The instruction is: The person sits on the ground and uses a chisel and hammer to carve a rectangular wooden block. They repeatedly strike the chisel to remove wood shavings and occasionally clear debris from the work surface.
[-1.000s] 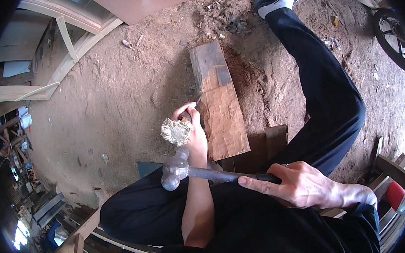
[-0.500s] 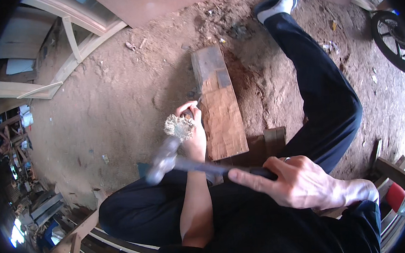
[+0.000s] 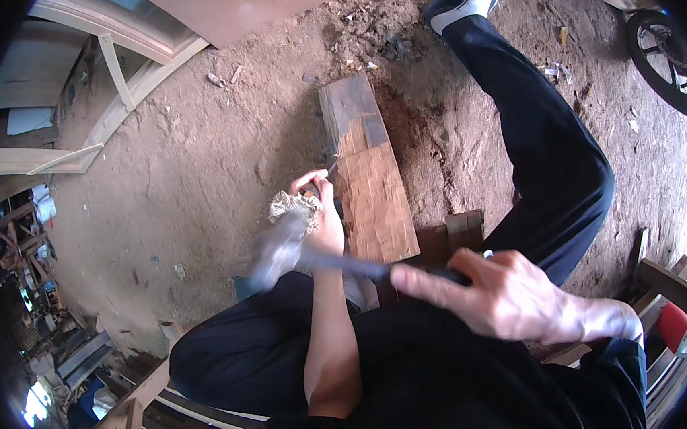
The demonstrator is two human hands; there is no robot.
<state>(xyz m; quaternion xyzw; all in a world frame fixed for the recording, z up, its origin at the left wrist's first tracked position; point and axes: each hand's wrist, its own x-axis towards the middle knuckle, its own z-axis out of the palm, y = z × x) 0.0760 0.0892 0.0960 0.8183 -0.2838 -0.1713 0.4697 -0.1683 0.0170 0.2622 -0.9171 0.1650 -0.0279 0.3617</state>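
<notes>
Now, right hand (image 3: pixel 501 292): fist closed round the dark handle of a hammer (image 3: pixel 315 257), its blurred metal head over the person's lap.
Left hand (image 3: pixel 323 216): fingers pinched shut on a thin chisel (image 3: pixel 329 171), frayed top by the thumb.
Chisel tip: touching the left edge of the wooden plank (image 3: pixel 369 180).
Plank: flat on the dirt floor (image 3: pixel 195 170), between the legs.
Red container (image 3: pixel 673 326): far right, beside wooden frames.

I see a hammer (image 3: pixel 281 247) with a dark handle, its grey head blurred just beside a frayed, pale chisel top (image 3: pixel 294 206). The chisel tip rests against a worn wooden plank (image 3: pixel 370 188) lying flat on the dirt floor.
</notes>
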